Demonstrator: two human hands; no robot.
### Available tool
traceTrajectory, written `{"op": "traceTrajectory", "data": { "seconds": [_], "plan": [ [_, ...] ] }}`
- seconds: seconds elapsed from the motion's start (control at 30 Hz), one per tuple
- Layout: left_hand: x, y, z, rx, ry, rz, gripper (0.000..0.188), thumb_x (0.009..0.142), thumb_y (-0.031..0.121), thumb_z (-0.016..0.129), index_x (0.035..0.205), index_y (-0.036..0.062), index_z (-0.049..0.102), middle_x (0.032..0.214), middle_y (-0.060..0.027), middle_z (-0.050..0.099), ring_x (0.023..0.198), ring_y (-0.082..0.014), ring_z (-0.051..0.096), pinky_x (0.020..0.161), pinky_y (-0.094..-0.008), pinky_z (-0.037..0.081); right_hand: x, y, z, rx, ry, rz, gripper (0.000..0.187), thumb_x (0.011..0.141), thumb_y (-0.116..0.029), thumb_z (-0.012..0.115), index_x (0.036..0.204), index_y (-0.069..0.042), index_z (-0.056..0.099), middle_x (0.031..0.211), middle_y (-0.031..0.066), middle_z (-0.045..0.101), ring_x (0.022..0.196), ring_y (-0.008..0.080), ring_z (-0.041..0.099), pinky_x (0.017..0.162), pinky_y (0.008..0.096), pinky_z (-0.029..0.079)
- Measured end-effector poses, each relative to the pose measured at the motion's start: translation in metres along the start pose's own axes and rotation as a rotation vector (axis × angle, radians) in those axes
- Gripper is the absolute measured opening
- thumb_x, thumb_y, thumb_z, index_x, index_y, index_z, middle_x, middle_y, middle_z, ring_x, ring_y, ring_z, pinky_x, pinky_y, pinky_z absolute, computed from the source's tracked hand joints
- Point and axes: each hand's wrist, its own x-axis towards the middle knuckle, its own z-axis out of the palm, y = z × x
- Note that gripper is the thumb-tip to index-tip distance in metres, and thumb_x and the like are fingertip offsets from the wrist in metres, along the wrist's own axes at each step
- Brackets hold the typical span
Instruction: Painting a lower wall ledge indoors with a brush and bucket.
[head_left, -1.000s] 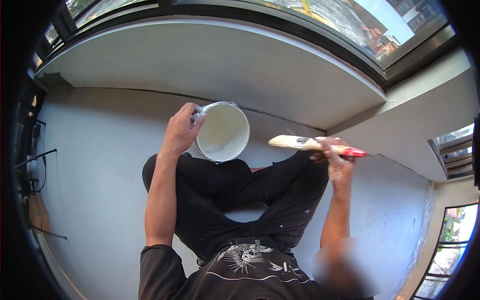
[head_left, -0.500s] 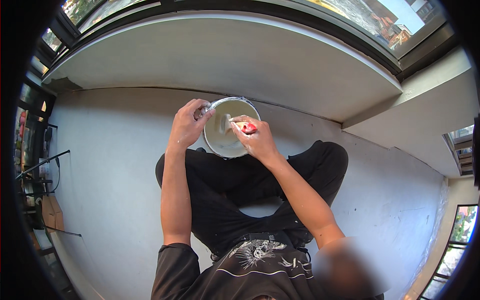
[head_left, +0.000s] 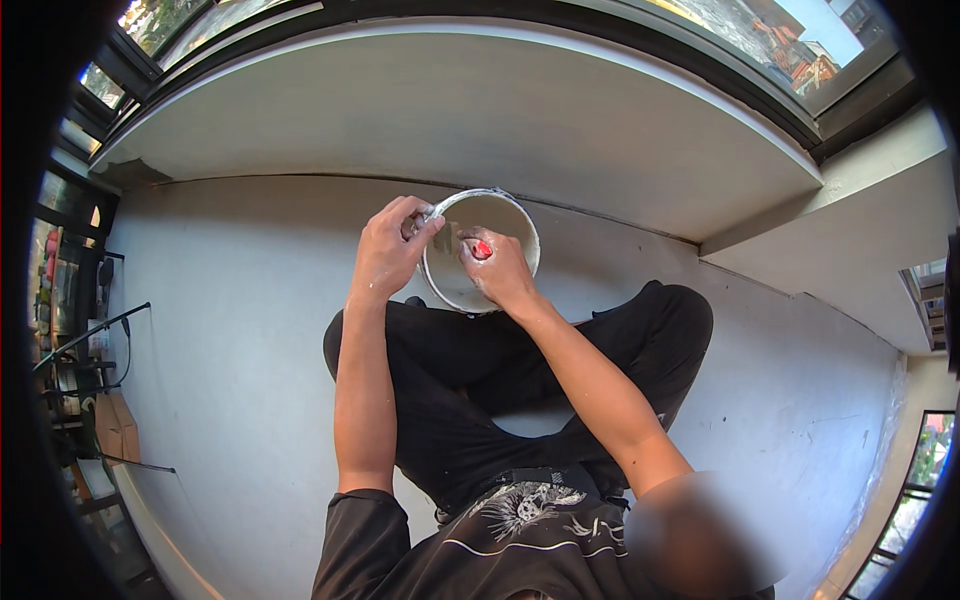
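Observation:
A round white bucket (head_left: 506, 213) with paint-smeared walls stands on the floor in front of my crossed legs. My left hand (head_left: 388, 248) is closed on its left rim, thumb and fingers pinching the edge. Inside the mouth, my right hand (head_left: 506, 274) grips a paintbrush (head_left: 482, 249) whose red handle end points up at me. The brush's lower part is mostly hidden by the hand and its bristles cannot be made out clearly. White specks dot both hands.
Beyond the bucket runs a low pale wall (head_left: 440, 110) under dark-framed windows. A thin black metal stand (head_left: 100, 330) and a cardboard box (head_left: 117, 428) are at the far left. Smooth grey floor (head_left: 230, 350) spreads around my legs (head_left: 440, 360).
My right hand has tipped the paintbrush more upright and lower in the bucket, so less of its handle shows. The left hand keeps its hold on the rim. The whole view has shifted slightly.

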Motion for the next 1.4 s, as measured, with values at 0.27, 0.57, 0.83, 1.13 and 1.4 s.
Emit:
{"op": "traceTrajectory", "data": {
  "seconds": [0.27,0.57,0.83,1.13,1.4],
  "plan": [
    [0.0000,0.0040,-0.0004,0.026,-0.006,0.030,0.027,0.090,0.024,0.079,0.102,0.0006,0.071,0.084,-0.0081,0.063,0.069,-0.0202,0.055,0.068,-0.0343,0.049,-0.0019,-0.0044,0.0008,-0.055,0.006,-0.088,0.026,0.092,-0.014,0.067,0.112,0.001,0.074,0.101,0.0248,0.074,0.095,0.0424,0.072,0.084,0.0426,0.056],
    [0.0028,0.0017,0.0013,0.075,0.001,0.037,0.026,0.090,0.023,0.078,0.102,0.0014,0.072,0.083,-0.0076,0.063,0.068,-0.0209,0.055,0.067,-0.0346,0.049,-0.0053,-0.0052,0.0019,-0.121,0.048,-0.133,0.026,0.091,-0.013,0.067,0.112,0.001,0.074,0.104,0.0253,0.073,0.098,0.0432,0.070,0.086,0.0446,0.056],
    [0.0015,0.0020,0.0014,0.080,0.013,0.021,0.024,0.090,0.021,0.078,0.101,0.0012,0.071,0.085,-0.0086,0.065,0.069,-0.0219,0.057,0.067,-0.0351,0.050,-0.0011,-0.0004,0.0026,-0.178,0.008,-0.181,0.028,0.089,-0.012,0.068,0.114,0.000,0.073,0.100,0.0243,0.072,0.095,0.0434,0.069,0.087,0.0484,0.055],
    [0.0004,0.0053,0.0024,0.075,0.014,0.017,0.023,0.091,0.021,0.078,0.101,0.0018,0.071,0.084,-0.0088,0.065,0.068,-0.0228,0.059,0.067,-0.0362,0.050,-0.0044,0.0007,0.0030,-0.182,-0.083,-0.216,0.029,0.091,-0.013,0.066,0.117,-0.002,0.072,0.098,0.0245,0.071,0.093,0.0436,0.069,0.085,0.0505,0.055],
    [0.0008,0.0057,0.0047,0.079,0.008,0.029,0.022,0.091,0.021,0.077,0.099,0.0019,0.070,0.084,-0.0089,0.064,0.067,-0.0228,0.058,0.067,-0.0360,0.050,-0.0029,-0.0015,0.0003,-0.263,-0.098,-0.192,0.024,0.091,-0.012,0.066,0.110,0.000,0.073,0.097,0.0244,0.071,0.092,0.0440,0.069,0.084,0.0507,0.054]
  ]
}}
